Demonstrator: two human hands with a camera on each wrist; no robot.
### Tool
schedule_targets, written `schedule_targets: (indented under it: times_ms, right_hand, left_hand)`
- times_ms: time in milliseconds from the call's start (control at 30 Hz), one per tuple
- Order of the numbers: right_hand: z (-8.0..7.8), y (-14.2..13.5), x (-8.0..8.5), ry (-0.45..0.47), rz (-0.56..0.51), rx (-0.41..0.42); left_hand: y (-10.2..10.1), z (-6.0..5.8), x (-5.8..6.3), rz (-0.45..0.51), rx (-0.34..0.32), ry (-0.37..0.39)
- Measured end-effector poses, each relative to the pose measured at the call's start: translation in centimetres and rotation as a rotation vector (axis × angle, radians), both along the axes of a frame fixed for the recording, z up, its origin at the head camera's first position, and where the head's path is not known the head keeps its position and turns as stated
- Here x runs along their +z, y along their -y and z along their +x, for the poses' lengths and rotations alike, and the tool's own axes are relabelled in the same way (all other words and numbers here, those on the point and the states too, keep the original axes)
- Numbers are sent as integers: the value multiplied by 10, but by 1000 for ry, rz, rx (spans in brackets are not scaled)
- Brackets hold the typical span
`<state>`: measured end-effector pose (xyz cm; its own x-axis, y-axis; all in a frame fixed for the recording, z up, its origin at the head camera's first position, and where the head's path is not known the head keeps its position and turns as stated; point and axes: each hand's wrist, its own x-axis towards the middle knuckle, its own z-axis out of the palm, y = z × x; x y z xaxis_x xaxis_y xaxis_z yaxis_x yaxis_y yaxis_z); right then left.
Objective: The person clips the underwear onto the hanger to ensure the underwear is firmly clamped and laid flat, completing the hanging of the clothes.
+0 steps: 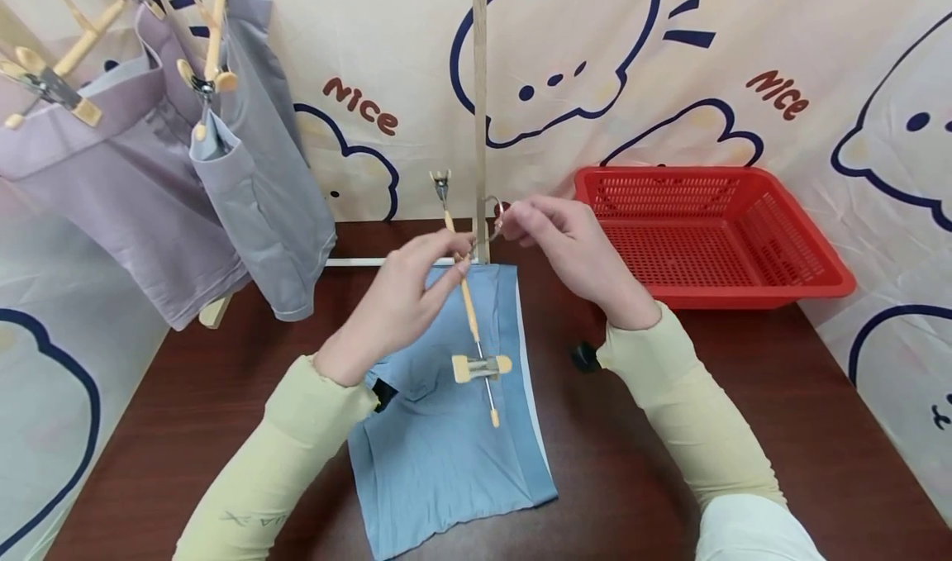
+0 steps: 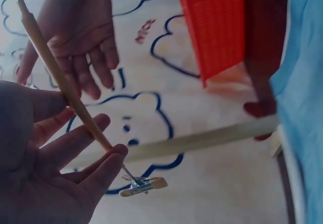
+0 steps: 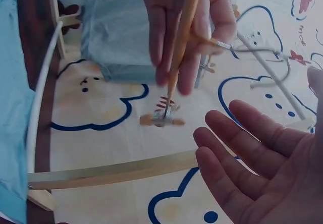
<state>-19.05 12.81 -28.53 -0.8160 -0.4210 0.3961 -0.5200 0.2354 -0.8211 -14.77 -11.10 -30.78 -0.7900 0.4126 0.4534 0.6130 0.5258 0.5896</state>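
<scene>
My left hand (image 1: 405, 297) holds a wooden clip hanger (image 1: 468, 305) by its rod, above blue shorts (image 1: 446, 445) lying flat on the dark table (image 1: 186, 396). One clip (image 1: 482, 368) hangs over the shorts; the other is raised toward the backdrop. In the left wrist view the rod (image 2: 65, 88) lies between my thumb and fingers (image 2: 75, 143). My right hand (image 1: 565, 243) is open, its fingertips at the hanger's metal hook (image 1: 494, 214). The right wrist view shows that palm (image 3: 262, 168) spread, with the left hand (image 3: 171, 27) on the rod (image 3: 182, 37) beyond it.
A vertical wooden post (image 1: 479, 90) rises just behind the hands. An empty red basket (image 1: 736, 298) sits at the right rear of the table. Lilac shorts (image 1: 111, 189) and grey shorts (image 1: 268, 197) hang from clip hangers at the upper left. A cartoon-print backdrop surrounds the table.
</scene>
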Motion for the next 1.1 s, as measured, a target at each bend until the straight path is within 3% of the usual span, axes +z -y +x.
schedule_targets:
  times_ms: [300,433,567,833,1100]
  right_hand:
    - [13,-6,-22,51,161,-36]
    - [20,-13,-35,121,215,-51]
    - [30,-21,-46,189,270,-92]
    - [42,-42,-67,216,362,-166]
    - [43,-65,-104,278,421,-193]
  left_hand:
    - [-18,6,-37,-101,-61,-19]
    - [-24,9,-51,-140,-74,-7]
    - [-29,12,-61,-181,-92,12]
    - [-48,13,-76,-300,-108,-2]
    - [-69,8,-97,-413,-118,59]
